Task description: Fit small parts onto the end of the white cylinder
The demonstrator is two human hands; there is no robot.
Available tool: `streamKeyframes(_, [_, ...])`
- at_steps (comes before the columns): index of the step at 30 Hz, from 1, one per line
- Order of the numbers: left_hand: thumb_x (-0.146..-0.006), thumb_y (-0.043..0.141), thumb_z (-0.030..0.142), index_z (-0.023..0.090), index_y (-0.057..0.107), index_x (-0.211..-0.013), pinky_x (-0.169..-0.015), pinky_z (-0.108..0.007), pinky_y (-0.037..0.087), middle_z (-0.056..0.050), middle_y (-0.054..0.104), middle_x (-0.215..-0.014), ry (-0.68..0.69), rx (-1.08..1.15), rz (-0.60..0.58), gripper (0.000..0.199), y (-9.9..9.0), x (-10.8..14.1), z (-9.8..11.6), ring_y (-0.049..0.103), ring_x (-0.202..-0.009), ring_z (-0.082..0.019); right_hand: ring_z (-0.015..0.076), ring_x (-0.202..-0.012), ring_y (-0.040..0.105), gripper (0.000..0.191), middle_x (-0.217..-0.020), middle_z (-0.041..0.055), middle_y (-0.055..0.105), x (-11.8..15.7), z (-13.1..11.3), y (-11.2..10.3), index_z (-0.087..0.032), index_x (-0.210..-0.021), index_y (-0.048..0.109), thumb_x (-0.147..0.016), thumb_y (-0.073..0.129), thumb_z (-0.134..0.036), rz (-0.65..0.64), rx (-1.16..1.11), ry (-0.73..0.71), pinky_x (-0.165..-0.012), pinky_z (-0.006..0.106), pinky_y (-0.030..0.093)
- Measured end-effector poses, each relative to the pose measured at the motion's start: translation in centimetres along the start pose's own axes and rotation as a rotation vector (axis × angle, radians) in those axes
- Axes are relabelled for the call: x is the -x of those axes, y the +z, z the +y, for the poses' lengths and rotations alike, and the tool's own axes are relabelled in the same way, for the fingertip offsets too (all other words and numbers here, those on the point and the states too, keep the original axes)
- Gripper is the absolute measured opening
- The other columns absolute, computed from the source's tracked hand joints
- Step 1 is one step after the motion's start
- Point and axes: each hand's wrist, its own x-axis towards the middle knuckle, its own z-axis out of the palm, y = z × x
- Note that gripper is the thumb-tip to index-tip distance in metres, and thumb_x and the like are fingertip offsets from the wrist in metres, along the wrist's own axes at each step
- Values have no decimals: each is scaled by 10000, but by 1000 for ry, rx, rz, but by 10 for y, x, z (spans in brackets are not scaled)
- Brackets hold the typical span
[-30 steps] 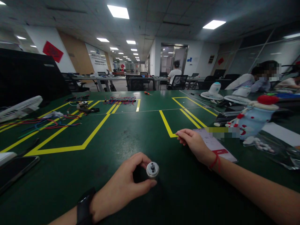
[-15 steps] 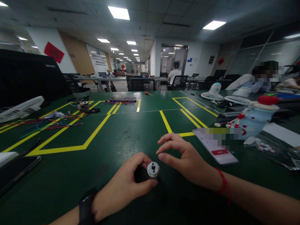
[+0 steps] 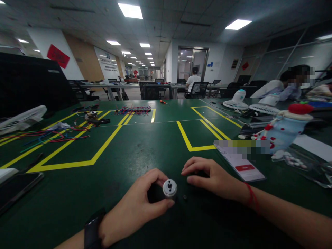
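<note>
The left hand (image 3: pixel 137 200), at lower centre, gripped a metal cylinder (image 3: pixel 170 188) between thumb and fingers; it looked rigid, probably dense and slick, best held around its side. The right hand (image 3: pixel 211 178), right of it, appeared released, fingers loosely curled, near a small dark part (image 3: pixel 185 197). Room on the desk (image 3: pixel 124 148) extended upward; a phone (image 3: pixel 245 167) bordered the right.

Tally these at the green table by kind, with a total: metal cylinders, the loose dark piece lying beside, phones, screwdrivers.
Metal cylinder, held in the left hand: 1
Small dark piece: 1
Phones: 2 (left phone, right phone)
Orange-handled screwdriver: 1
Total: 5
</note>
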Motion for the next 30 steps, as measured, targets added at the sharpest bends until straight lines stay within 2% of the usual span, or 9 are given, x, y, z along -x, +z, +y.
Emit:
streamKeyframes(3, [-794,686,197,222,575,-950,-747,-300,440,3,631,-925,15,-5,2,193,0,-1,0,582,-852,-201,185,-905,616,220,-965,45,681,-7,15,-10,-197,-949,711,-880,577,-358,240,-54,172,-824,335,463])
streamKeyframes(6, [-798,687,198,221,572,-950,-739,-295,441,7,629,-919,18,4,-7,192,0,-2,2,583,-843,-195,183,-825,616,286,-883,50,681,-11,31,-14,-165,-972,691,-892,543,-396,352,-58,297,-763,339,471])
streamKeyframes(10, [-801,687,196,220,570,-955,-747,-298,441,8,628,-916,15,4,-9,195,0,0,2,582,-846,-195,186,-852,609,245,-941,61,675,-10,32,-11,-174,-996,685,-889,553,-352,276,36,240,-773,346,466])
streamKeyframes(13, [-799,688,201,218,574,-959,-754,-303,442,2,629,-924,11,-4,-4,197,0,0,2,581,-856,-201,195,-922,577,167,-979,59,652,-5,18,-8,-193,-956,700,-838,629,-288,105,237,43,-838,364,435])
streamKeyframes(15, [-798,687,206,215,576,-958,-753,-303,443,0,628,-928,9,-9,-2,195,-1,0,2,580,-859,-203,198,-953,559,209,-1000,49,638,-2,9,-5,-211,-974,702,-788,694,-306,-34,285,-64,-869,368,416])
streamKeyframes(18, [-789,689,201,206,579,-950,-742,-298,447,-5,627,-929,-6,-17,-10,195,-2,-1,5,578,-860,-205,195,-950,550,224,-1015,29,619,1,-2,2,-242,-932,725,-736,749,-349,-185,302,-137,-863,363,408])
streamKeyframes(21, [-786,685,188,202,579,-942,-743,-294,446,-4,625,-923,-7,-16,-17,189,-2,-1,7,577,-857,-201,164,-887,560,114,-954,22,601,1,-9,11,-221,-862,739,-765,731,-281,-137,261,-132,-811,321,423])
streamKeyframes(26, [-790,689,199,209,561,-926,-725,-285,440,10,612,-905,12,-21,0,187,0,-1,3,569,-837,-191,124,-828,565,128,-890,10,566,-9,-24,21,-198,-912,729,-819,690,-277,144,44,-133,-738,254,441])
streamKeyframes(30, [-794,681,205,210,556,-919,-708,-280,433,17,602,-880,32,-42,12,177,2,-2,0,563,-813,-185,125,-814,567,119,-866,7,576,-16,-36,26,-202,-907,741,-816,692,-260,65,58,-134,-740,261,435])
